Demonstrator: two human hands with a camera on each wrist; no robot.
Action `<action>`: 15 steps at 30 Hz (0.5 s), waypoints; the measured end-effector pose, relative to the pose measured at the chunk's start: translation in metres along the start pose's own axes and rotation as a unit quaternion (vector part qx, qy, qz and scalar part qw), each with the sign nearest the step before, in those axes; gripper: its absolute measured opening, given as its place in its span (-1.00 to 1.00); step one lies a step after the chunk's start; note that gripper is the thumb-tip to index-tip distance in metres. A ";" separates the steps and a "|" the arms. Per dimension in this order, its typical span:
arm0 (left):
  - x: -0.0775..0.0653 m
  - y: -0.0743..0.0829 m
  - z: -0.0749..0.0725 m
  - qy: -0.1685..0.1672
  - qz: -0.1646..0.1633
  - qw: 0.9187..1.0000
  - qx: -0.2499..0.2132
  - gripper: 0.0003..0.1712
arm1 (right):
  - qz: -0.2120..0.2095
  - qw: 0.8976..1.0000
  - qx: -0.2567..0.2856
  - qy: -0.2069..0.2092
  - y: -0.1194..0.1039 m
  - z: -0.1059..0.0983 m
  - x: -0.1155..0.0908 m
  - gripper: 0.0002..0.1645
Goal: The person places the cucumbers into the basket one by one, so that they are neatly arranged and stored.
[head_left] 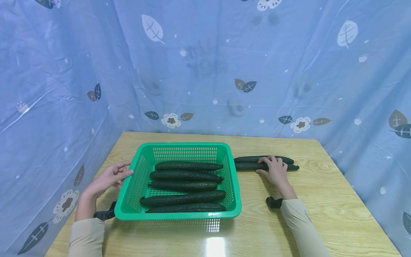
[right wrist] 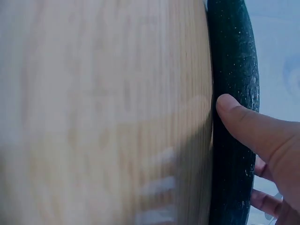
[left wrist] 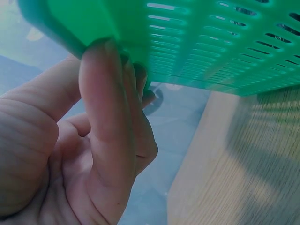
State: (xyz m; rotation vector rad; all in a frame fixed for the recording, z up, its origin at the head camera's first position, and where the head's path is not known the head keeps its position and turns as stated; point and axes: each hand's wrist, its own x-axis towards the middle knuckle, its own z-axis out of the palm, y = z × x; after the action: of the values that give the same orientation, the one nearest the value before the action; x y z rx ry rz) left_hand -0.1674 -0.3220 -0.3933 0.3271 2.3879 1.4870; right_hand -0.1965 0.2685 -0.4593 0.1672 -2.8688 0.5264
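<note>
A green plastic basket (head_left: 237,192) with slotted walls holds several dark green cucumbers (head_left: 183,198), laid roughly side by side. At its left rim, my left hand (head_left: 110,178) grips the edge; the left wrist view shows the fingers (left wrist: 105,108) up against the underside of the rim. Right of the basket, two more cucumbers lie together on the table. My right hand (head_left: 277,172) holds the nearer cucumber (head_left: 245,166), thumb (right wrist: 248,124) on its near side and fingers over the far side. Behind it lies the farther cucumber (head_left: 245,159), partly hidden by the fingers.
The wooden table (head_left: 321,200) extends in front and to the right of the basket. A blue patterned cloth (head_left: 208,71) hangs behind the table and along both sides. Black wrist mounts (head_left: 274,202) sit below the hands.
</note>
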 end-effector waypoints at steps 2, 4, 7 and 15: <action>0.000 -0.001 0.000 0.003 0.000 1.000 0.004 -0.26 | -0.006 1.000 -0.012 0.006 0.000 0.000 -0.001 -0.62; 0.001 -0.001 -0.001 0.004 0.002 1.000 0.006 -0.27 | -0.011 1.000 -0.022 0.008 -0.001 0.000 -0.002 -0.62; 0.001 -0.001 0.000 0.002 0.002 1.000 0.006 -0.27 | -0.013 1.000 -0.026 -0.003 -0.001 -0.002 -0.004 -0.60; 0.000 -0.001 0.000 -0.002 -0.001 1.000 0.002 -0.27 | -0.024 0.998 -0.011 -0.049 0.002 0.001 -0.008 -0.52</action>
State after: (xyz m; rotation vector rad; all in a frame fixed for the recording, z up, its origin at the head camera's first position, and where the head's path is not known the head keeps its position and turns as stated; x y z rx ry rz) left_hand -0.1676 -0.3217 -0.3940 0.3276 2.3878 1.4777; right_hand -0.1890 0.2705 -0.4628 0.2641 -2.9554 0.4912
